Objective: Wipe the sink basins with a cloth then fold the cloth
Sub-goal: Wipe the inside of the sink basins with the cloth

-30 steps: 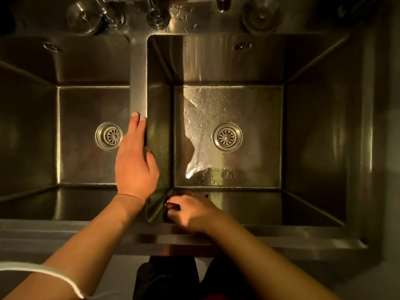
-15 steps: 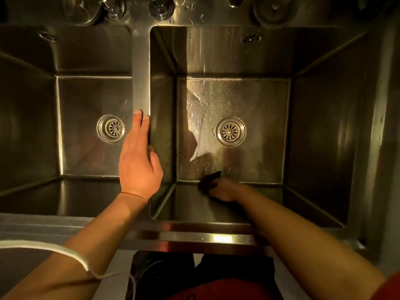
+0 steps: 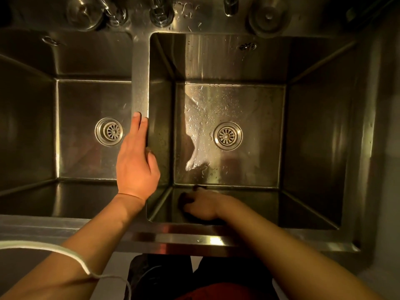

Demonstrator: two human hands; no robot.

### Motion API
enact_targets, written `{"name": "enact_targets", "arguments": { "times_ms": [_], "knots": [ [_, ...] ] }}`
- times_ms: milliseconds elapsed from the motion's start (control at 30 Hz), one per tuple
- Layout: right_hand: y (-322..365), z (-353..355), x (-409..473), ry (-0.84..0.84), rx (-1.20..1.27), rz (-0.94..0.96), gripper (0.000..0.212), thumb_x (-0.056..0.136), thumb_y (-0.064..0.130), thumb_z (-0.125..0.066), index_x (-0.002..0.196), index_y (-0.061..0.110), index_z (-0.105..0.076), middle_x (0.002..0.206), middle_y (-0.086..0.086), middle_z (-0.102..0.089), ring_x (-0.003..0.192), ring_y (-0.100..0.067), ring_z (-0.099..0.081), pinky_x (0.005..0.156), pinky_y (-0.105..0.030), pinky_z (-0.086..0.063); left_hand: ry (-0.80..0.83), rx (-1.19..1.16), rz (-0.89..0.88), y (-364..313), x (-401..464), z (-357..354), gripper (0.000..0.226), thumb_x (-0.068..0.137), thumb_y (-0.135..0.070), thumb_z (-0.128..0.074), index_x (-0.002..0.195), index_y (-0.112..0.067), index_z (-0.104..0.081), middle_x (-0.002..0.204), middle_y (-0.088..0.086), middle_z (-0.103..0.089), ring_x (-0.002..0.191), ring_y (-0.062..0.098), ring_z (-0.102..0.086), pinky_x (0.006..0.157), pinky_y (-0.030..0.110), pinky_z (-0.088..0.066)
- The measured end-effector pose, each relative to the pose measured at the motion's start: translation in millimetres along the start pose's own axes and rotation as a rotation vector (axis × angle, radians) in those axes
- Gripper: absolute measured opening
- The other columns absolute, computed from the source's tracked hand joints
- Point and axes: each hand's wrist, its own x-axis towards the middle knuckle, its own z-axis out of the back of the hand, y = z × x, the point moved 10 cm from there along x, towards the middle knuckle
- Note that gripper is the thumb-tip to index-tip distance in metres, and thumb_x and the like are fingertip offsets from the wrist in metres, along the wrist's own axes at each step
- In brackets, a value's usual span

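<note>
Hands at work: left hand [image 3: 136, 167] rests flat on divider [image 3: 140, 83]; right hand [image 3: 203, 205] grips dark cloth [image 3: 186, 200] against right basin's [image 3: 313, 126] 6 o'clock wall.

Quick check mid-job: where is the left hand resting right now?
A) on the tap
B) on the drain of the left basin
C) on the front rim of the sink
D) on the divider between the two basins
D: the left hand lies flat along the divider, fingers straight, pointing toward the taps.
</note>
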Motion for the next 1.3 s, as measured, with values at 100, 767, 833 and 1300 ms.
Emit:
{"name": "enact_targets", "arguments": {
  "times_ms": [100, 767, 833, 1300],
  "knots": [
    [46, -11, 22, 0.008, -0.02, 0.101, 0.051, 0.102, 0.039, -0.045, 0.151, 0.024, -0.046, 0.155, -0.012, -0.044, 0.137, -0.032, -0.047, 0.104, -0.036, -0.039, -0.004, 0.006, 0.006, 2, 0, 1, 0.078, 0.091, -0.013, -0.042, 0.165, -0.028, -0.022, 0.173, -0.016, -0.011, 0.153, -0.007, -0.015, 0.12, 0.008, -0.012],
    [-144, 40, -42, -0.215, 0.024, -0.296, 0.028, 0.091, 0.03, -0.063, 0.116, 0.019, -0.07, 0.113, -0.007, -0.069, 0.103, -0.025, -0.065, 0.082, -0.03, -0.05, -0.051, -0.029, -0.042, -2, -2, 4, 0.073, 0.091, -0.022, -0.039, 0.163, -0.03, -0.025, 0.172, -0.016, -0.015, 0.141, 0.019, -0.044, 0.114, 0.032, -0.036],
    [-149, 47, -49, -0.282, 0.027, -0.298, 0.022, 0.09, 0.036, -0.062, 0.105, 0.023, -0.071, 0.1, -0.004, -0.069, 0.093, -0.024, -0.065, 0.075, -0.03, -0.049, -0.056, -0.025, -0.032, -2, -1, 4, 0.074, 0.09, -0.021, -0.04, 0.162, -0.03, -0.026, 0.172, -0.015, -0.017, 0.14, 0.022, -0.045, 0.114, 0.04, -0.041],
    [-154, 102, -158, -0.734, -0.42, -0.325, 0.055, 0.1, 0.042, -0.054, 0.151, 0.029, -0.041, 0.159, -0.005, -0.034, 0.138, -0.035, -0.04, 0.112, -0.049, -0.041, 0.007, 0.036, -0.218, -59, -31, -6, 0.075, 0.081, -0.005, -0.064, 0.152, -0.018, -0.042, 0.164, 0.005, -0.036, 0.156, 0.03, -0.022, 0.126, 0.06, -0.017]
  ]
}}
